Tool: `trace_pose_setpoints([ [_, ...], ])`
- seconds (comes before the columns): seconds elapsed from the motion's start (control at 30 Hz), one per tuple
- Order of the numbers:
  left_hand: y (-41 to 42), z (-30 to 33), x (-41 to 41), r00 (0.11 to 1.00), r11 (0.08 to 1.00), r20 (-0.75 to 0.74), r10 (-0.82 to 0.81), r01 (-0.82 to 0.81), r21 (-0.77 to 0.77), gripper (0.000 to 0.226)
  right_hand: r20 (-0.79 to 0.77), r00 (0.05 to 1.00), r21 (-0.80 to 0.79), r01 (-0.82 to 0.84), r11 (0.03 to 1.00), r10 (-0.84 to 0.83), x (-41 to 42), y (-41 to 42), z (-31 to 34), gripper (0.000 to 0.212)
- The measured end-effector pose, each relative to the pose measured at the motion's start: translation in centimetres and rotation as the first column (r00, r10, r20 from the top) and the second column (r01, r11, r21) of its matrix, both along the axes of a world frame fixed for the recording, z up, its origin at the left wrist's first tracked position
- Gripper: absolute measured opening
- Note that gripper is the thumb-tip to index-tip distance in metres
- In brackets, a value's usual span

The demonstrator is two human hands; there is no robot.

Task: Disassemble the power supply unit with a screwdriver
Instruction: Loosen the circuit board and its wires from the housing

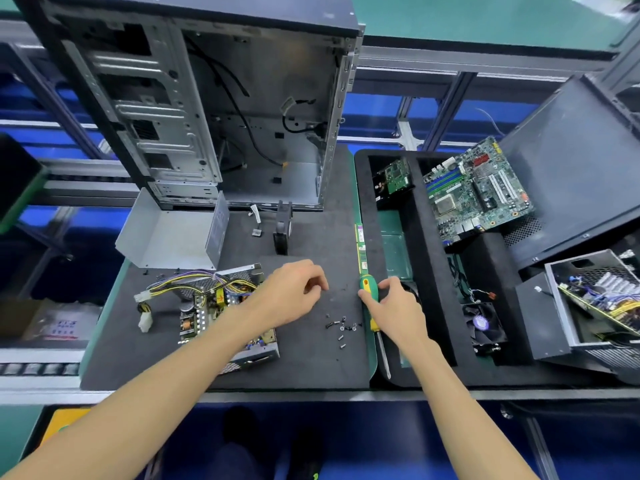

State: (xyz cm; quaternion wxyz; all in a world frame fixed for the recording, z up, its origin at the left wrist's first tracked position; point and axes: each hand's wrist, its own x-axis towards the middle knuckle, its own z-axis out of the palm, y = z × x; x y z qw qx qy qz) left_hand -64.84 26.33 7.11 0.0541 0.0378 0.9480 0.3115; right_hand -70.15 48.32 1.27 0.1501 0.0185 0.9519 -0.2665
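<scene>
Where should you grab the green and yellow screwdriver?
By the fat green and yellow handle of the screwdriver, coming from above and from its right, where the right hand already is. It lies flat with the thin metal shaft pointing back at the person, and the handle gives fingers more to wrap.

A single wide-angle head view looks forward and steeply down from above the bench edge; both forearms reach in from the bottom; the dark work mat (311, 358) lies close below; straight lines bow near the edges.
</scene>
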Motion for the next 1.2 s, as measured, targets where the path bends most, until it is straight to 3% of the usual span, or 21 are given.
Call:
trace_pose_setpoints([
  [0.17,-4.5,2.0,0.2,0.983,0.988,-0.119,0.141,-0.148,-0.048,0.014,-0.123,0.991,0.020,0.056,0.998,-0.053,-0.4,-0.8,0.8,0.043],
  [0.33,-8.4,1.4,0.8,0.974,0.906,-0.133,0.181,-0.218,-0.363,0.023,-0.287,0.955,-0.131,0.040,0.991,-0.077,-0.6,-2.6,2.5,0.025],
  [0.4,-9.1,0.6,1.4,0.961,0.848,-0.137,0.242,-0.278,-0.452,0.033,-0.216,0.976,-0.220,-0.012,0.975,-0.037,-0.4,-3.9,3.5,0.021],
  [0.5,-9.6,-0.4,2.2,0.955,0.821,-0.017,0.298,-0.265,-0.507,0.049,0.137,0.967,-0.260,-0.173,0.950,0.213,1.1,-7.1,5.2,0.029],
  [0.57,-10.4,-0.6,2.7,0.961,0.829,0.084,0.265,-0.182,-0.529,0.057,0.349,0.850,-0.367,-0.263,0.892,0.394,3.1,-9.2,5.8,0.035],
  [0.67,-11.5,-0.7,3.2,0.968,0.831,0.144,0.207,-0.096,-0.548,0.058,0.479,0.693,-0.450,-0.333,0.828,0.539,6.4,-11.1,5.3,0.050],
  [0.73,-11.8,-0.6,3.3,0.976,0.827,0.125,0.180,-0.081,-0.556,0.059,0.504,0.669,-0.468,-0.320,0.824,0.546,7.8,-11.6,4.8,0.049],
  [0.9,-12.1,-0.6,3.5,0.988,0.843,0.044,0.150,-0.104,-0.528,0.044,0.519,0.727,-0.489,-0.178,0.854,0.449,8.3,-11.5,4.2,0.023],
  [1.1,-12.2,-0.6,3.1,0.996,0.853,0.016,0.090,-0.068,-0.517,0.032,0.504,0.759,-0.513,-0.121,0.850,0.412,9.1,-11.4,4.5,0.044],
  [1.2,-12.0,-0.8,3.3,0.996,0.819,-0.068,0.060,-0.089,-0.567,0.030,0.422,0.782,-0.531,-0.197,0.824,0.459,10.1,-10.8,4.4,0.038],
])
